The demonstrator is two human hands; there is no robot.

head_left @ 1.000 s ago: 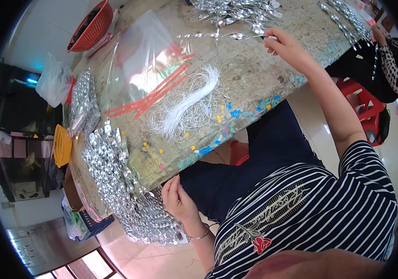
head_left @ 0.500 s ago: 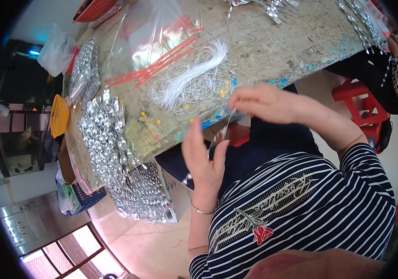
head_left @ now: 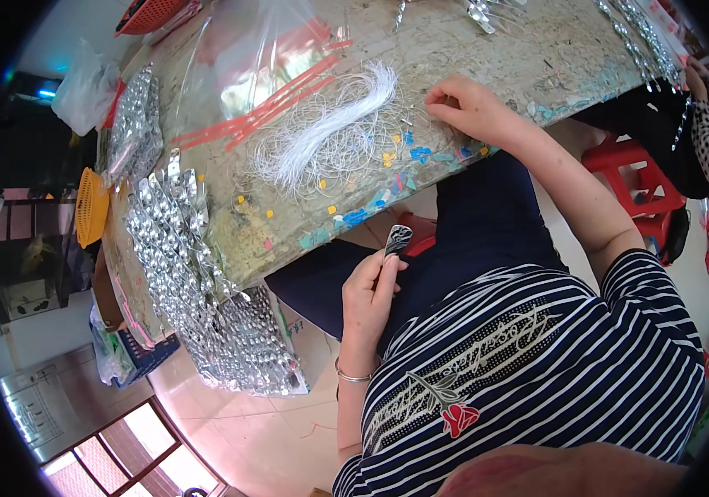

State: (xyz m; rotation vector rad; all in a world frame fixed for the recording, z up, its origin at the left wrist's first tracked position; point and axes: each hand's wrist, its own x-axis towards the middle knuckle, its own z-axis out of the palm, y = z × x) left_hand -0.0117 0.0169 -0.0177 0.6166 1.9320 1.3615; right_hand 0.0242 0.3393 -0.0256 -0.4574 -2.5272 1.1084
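My left hand [head_left: 365, 294], over my lap, is closed on a shiny metallic strip [head_left: 399, 240]; its flat rounded end sticks up past the thumb and reflects dark. The rest of the strip is hidden in the palm. Out over the table, my right hand [head_left: 472, 109] has its fingers curled with thumb and forefinger close together; whether a fine thread is between them is too small to see. Left of that hand lies a loose bundle of white string [head_left: 334, 128]. A pile of twisted silver strips [head_left: 172, 224] hangs over the table's left edge.
Clear plastic bags with red strips [head_left: 267, 91] lie on the worn table [head_left: 487, 50]. A bag of silver pieces [head_left: 135, 124] and a yellow basket [head_left: 91, 207] are at the left. Red stools [head_left: 632, 178] and another person's patterned sleeve [head_left: 708, 141] show at the right.
My hands have moved apart: the right went up and out over the table, and the left drew lower and closed around the strip. The view has shifted slightly.
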